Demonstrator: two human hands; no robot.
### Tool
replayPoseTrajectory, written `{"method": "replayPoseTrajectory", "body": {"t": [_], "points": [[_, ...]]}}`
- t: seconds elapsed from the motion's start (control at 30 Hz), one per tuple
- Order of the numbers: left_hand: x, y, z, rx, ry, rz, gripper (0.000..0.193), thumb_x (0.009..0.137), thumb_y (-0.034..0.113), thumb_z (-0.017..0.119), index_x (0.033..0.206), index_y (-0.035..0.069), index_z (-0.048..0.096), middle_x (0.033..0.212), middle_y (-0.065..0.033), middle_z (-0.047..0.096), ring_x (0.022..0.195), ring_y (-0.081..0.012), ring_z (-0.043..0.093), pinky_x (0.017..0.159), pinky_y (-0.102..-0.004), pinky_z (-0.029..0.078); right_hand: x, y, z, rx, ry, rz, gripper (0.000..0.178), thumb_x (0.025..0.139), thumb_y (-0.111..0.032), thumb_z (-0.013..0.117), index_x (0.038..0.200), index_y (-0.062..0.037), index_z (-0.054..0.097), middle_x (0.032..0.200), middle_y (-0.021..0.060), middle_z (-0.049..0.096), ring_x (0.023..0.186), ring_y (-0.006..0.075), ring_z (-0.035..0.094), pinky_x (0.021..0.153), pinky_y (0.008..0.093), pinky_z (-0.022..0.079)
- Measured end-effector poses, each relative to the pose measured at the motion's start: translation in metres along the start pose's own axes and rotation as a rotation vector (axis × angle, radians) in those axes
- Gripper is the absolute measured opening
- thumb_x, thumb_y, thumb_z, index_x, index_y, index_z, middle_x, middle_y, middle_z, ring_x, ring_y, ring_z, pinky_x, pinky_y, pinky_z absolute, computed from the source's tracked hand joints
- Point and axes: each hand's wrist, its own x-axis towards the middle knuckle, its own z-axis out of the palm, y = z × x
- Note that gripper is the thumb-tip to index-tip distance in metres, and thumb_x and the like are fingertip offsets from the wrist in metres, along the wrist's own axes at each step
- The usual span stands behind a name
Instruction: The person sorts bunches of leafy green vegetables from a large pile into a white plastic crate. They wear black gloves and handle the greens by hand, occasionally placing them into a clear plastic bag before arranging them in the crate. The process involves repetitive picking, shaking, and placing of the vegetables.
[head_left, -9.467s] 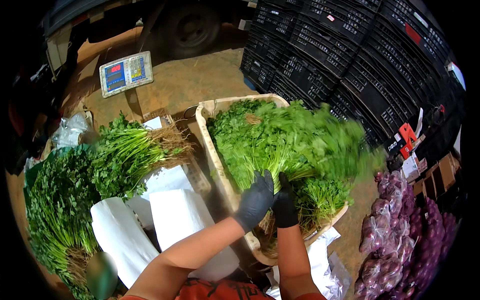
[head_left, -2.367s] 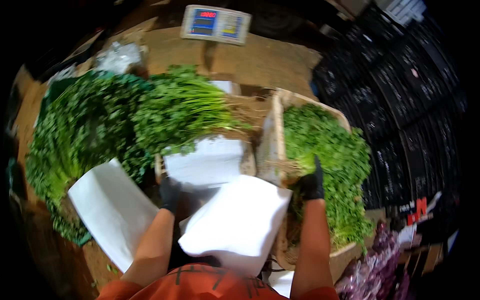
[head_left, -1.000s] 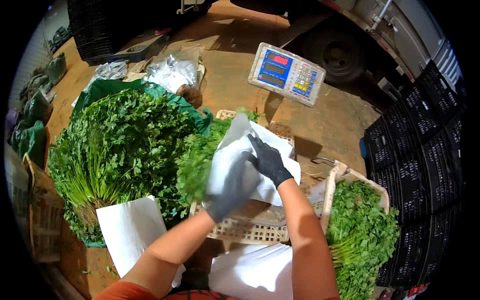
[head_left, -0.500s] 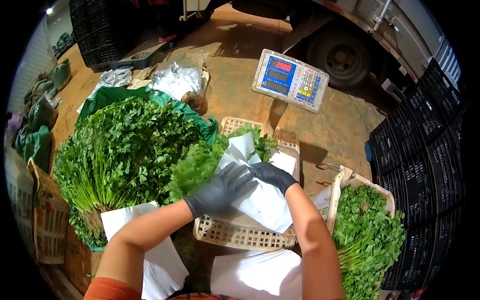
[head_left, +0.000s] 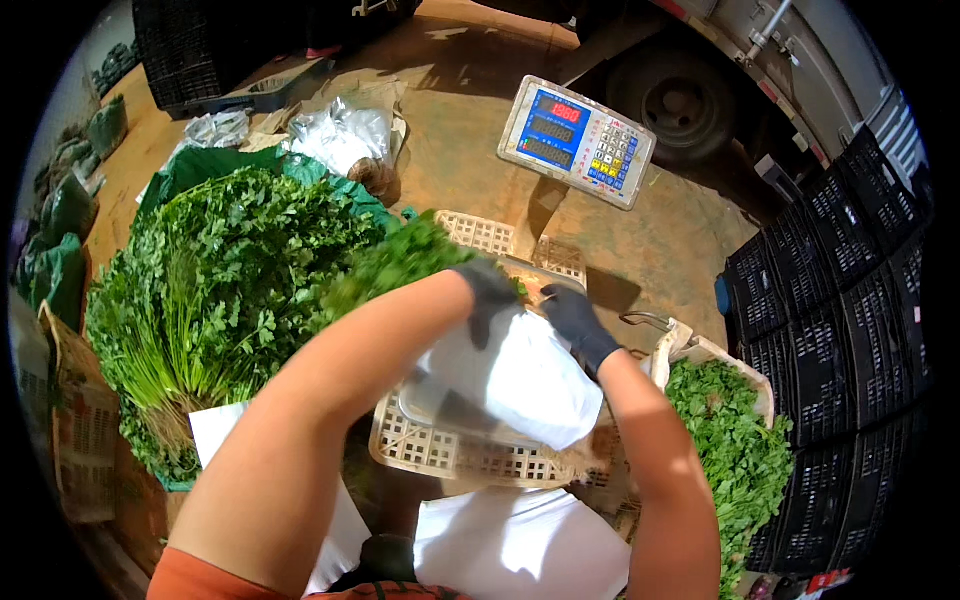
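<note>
A white paper sheet (head_left: 520,375) lies wrapped over a bundle above the scale pan, with blurred feathery greens (head_left: 395,265) sticking out on the left side. My left hand (head_left: 488,300), in a dark glove, is closed over the paper's upper edge beside the leaves. Its fingers point down and are partly smeared. My right hand (head_left: 575,322), gloved too, is at the paper's upper right edge, fingers apart and slightly bent. Beneath the bundle is a cream plastic crate (head_left: 440,455); the scale's display panel (head_left: 578,142), lit with red digits, stands behind it.
A large heap of leafy greens with roots (head_left: 230,290) rests on green sheeting at left. More greens (head_left: 710,430) fill a crate at right. White paper (head_left: 520,545) lies nearest me. Black crates (head_left: 820,330) stack at right; a truck wheel (head_left: 675,108) is behind.
My left hand has moved up and right, from the middle of the paper to its upper edge. The right hand has shifted slightly right. The leaves swung, and the display's digits changed.
</note>
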Motion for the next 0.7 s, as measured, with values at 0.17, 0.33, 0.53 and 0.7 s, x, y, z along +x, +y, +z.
{"method": "replayPoseTrajectory", "body": {"t": [0.17,0.33,0.53,0.7], "points": [[0.030,0.037,-0.022,0.307,0.772,-0.248,0.030,0.071,0.017,0.052,0.095,0.000,0.054,0.093,-0.0165,0.056,0.096,-0.0327,0.049,0.091,-0.0416,0.032,0.012,0.032,0.003,-0.087,0.005,-0.209,0.027,0.075,-0.018,0.051,0.097,-0.0027,0.056,0.092,0.0183,0.058,0.081,0.0303,0.056,0.075,0.0344,0.044],[0.015,0.085,0.001,-0.023,1.206,0.126,0.026,0.065,0.008,0.051,0.089,-0.001,0.052,0.085,-0.0137,0.051,0.079,-0.0281,0.050,0.072,-0.0358,0.042,0.048,0.132,0.051,0.129,0.043,-0.183,0.032,0.084,-0.028,0.041,0.095,-0.0009,0.054,0.088,0.0172,0.058,0.078,0.0292,0.057,0.071,0.0342,0.043],[-0.008,0.090,0.040,-0.078,1.175,0.051,0.041,0.069,0.022,0.060,0.101,-0.001,0.049,0.104,-0.0162,0.049,0.096,-0.0320,0.046,0.086,-0.0390,0.037,0.036,0.069,0.033,0.553,-0.317,0.170,0.033,0.085,-0.031,0.041,0.081,-0.0034,0.059,0.076,0.0069,0.059,0.069,0.0159,0.054,0.061,0.0276,0.041],[-0.023,0.084,0.053,-0.183,0.968,-0.103,0.056,0.071,0.035,0.059,0.110,-0.004,0.044,0.112,-0.0181,0.047,0.107,-0.0312,0.041,0.095,-0.0415,0.028,0.022,0.096,0.058,0.421,-0.468,-0.214,0.020,0.081,-0.015,0.043,0.082,-0.0039,0.059,0.079,0.0099,0.060,0.070,0.0155,0.055,0.063,0.0271,0.043]]}}
